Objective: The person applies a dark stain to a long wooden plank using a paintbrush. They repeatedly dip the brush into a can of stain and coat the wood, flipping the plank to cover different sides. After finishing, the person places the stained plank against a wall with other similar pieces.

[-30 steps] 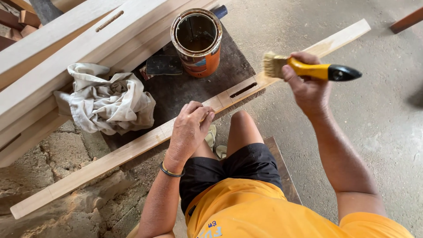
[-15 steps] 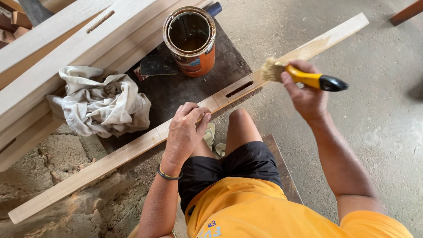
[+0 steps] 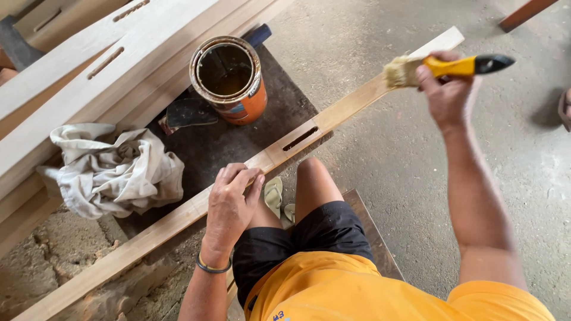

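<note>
Brush at slat far end

A yellow-and-black handled brush with tan bristles, a pale wooden slat, an orange tin, an off-white rag, grey concrete floor.
</note>
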